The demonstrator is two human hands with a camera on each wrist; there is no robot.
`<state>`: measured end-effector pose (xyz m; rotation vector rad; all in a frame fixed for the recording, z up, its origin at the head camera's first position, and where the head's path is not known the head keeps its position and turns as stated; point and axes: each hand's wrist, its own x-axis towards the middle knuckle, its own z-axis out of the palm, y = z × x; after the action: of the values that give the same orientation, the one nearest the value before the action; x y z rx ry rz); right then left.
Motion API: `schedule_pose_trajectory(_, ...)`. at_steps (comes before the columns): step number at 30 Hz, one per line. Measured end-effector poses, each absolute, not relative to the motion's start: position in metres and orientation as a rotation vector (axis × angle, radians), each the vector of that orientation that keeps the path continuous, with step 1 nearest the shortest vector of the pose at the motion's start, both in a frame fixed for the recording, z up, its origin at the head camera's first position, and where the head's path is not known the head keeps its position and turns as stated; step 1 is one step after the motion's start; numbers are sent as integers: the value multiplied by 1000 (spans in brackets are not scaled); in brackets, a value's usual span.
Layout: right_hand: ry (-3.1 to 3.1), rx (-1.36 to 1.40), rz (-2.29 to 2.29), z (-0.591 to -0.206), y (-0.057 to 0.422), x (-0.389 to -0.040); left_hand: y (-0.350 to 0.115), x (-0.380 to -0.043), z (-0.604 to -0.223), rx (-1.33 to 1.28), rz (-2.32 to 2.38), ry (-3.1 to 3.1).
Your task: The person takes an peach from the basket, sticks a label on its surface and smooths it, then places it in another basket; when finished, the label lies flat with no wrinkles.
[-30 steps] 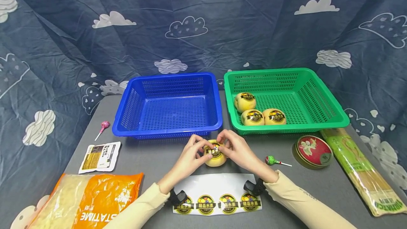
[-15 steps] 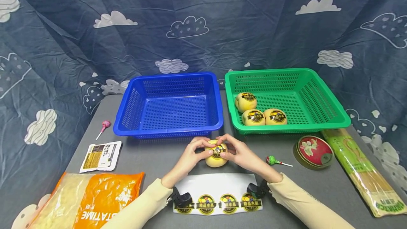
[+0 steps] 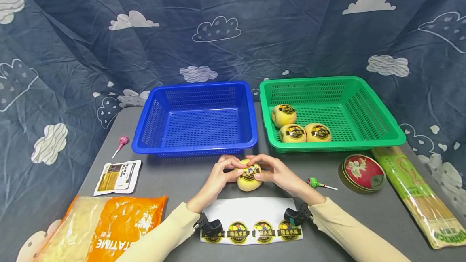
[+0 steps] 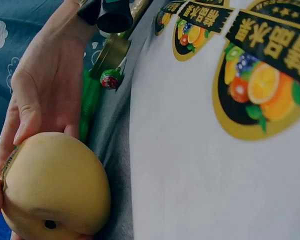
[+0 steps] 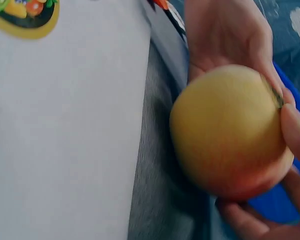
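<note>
Between both hands sits a yellow peach (image 3: 248, 186) with a reddish blush in the right wrist view. A round black and gold fruit sticker (image 3: 251, 174) lies on its upper face. My left hand (image 3: 217, 176) grips the peach from the left, thumb at the sticker's left edge. From the other side my right hand (image 3: 279, 175) holds it, thumb on the sticker's right part. The fingers curl behind the fruit, partly hidden. Close in front lies a white sheet (image 3: 251, 210) carrying a row of similar stickers. The left wrist view shows the peach's (image 4: 60, 185) plain underside with a dark spot.
Behind the hands stand a blue basket (image 3: 194, 148) and a green basket (image 3: 335, 145) holding three stickered peaches (image 3: 293, 133). A green lollipop (image 3: 316, 182), a red tin (image 3: 363, 173) and a long noodle pack (image 3: 418, 197) lie right; a pink lollipop (image 3: 123, 140), white pouch (image 3: 118, 177) and orange bag (image 3: 123, 225) left.
Both hands' fingertips have moved from the sticker's middle out to its edges, thumbs now at its left and right, fingers wrapped further behind the peach. The peach stays in nearly the same place.
</note>
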<state>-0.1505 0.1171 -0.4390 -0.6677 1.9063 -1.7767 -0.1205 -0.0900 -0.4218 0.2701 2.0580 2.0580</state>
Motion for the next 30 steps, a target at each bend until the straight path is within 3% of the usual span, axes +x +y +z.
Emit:
schedule_pose_trajectory(10, 1953, -542, -1768, -444, 114, -152, -81, -113, -415, 424, 1851, 2412)
schedule_pose_trajectory(21, 1892, -474, -1829, -443, 115, -153, -77, -114, -414, 419, 1907, 2375)
schedule_pose_trajectory(30, 1919, -422, -1862, -443, 113, -155, -80, -123, -445, 535, 1795, 2473)
